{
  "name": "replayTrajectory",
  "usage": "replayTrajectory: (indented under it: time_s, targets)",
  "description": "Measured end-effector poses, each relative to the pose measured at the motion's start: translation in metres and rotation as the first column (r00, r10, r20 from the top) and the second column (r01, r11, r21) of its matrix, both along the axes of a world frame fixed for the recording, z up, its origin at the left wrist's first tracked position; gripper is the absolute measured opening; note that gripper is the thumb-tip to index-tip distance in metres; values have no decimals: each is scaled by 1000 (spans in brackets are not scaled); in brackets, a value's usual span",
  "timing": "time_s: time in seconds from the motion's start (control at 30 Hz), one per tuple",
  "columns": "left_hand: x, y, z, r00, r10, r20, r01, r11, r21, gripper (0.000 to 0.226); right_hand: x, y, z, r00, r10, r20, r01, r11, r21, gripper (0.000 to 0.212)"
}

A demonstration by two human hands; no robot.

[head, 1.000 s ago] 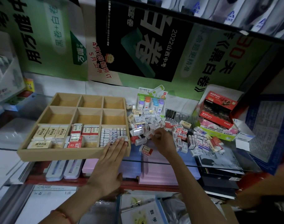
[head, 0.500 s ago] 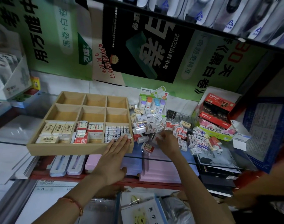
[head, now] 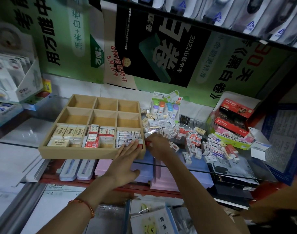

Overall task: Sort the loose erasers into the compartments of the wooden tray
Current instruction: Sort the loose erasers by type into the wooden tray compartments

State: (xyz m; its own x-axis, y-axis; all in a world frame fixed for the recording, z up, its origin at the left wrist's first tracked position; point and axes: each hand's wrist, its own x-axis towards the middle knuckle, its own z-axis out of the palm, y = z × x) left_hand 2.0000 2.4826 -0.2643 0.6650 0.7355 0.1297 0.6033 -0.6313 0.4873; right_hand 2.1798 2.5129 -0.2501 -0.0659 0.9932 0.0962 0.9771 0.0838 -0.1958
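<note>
Wooden tray (head: 76, 152): front row stocked. L hand (head: 125, 162): flat, fingers straight, gripping nothing, tips pressed on packed row in front-R compartment, prob. to keep row upright and leave a slot. Red-white eraser (head: 140, 143): at tray's R wall, just beside L fingertips, apparently pinched by curled fingers of R hand (head: 158, 147). Loose erasers (head: 193, 142): piled R of tray.

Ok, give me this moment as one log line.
left hand: flat on white erasers, front-right of light wooden tray | right hand: pinching red-and-white eraser at tray's right wall
</note>
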Motion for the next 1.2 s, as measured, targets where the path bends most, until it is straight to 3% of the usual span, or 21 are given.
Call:
replayTrajectory:
  time_s: [0.1,0.23,0.3,0.37,0.43,0.5,0.57,0.67,0.83,0.9,0.97,1.1,1.2]
  targets:
    - [0,0,3,1000,7,-13,-7,1000,-4,89,-6,9,-1,962,-17,272,30,999,-43,39]
    - [1,-2,5,1000,10,-14,-11,1000,-14,85,-11,12,8,954,5,300,-17,999,36,34]
    - [1,-2,6,1000,9,4,-9,1000,-28,83,-10,11,12,990,-25,137,11,994,108,25]
    - [1,-3,6,1000,14,27,-13,1000,-27,84,-8,6,19,987,-83,-140,110,974,197,16]
    - [-1,-8,6,995,19,94,-17,1000,-22,82,-13,-3,32,874,-127,-469,263,935,237,16]
    - [-6,-16,6,972,40,230,-33,999,-36,77,-23,-12,44,696,-108,-710,311,936,163,29]
    - [-16,-24,4,933,85,350,-77,996,-37,72,-37,-17,51,589,-40,-807,240,962,128,30]
    - [-40,-29,-1,882,164,442,-192,981,19,71,-60,-16,50,520,6,-854,126,988,84,26]
    - [-87,-18,-5,806,366,465,-431,901,37,62,-90,-8,43,431,17,-902,19,999,28,26]
    - [-103,-13,-7,775,435,458,-489,872,0,60,-97,-5,38,477,7,-879,20,1000,19,26]
    - [-113,-10,-11,763,463,450,-513,858,-12,62,-102,-3,35,603,-1,-798,30,999,21,27]
    - [-121,-6,-18,779,467,418,-524,851,26,63,-115,-1,33,889,26,-457,0,998,57,30]
    - [-117,-4,-15,811,445,380,-528,837,146,58,-127,0,29,962,43,-271,-16,995,100,29]
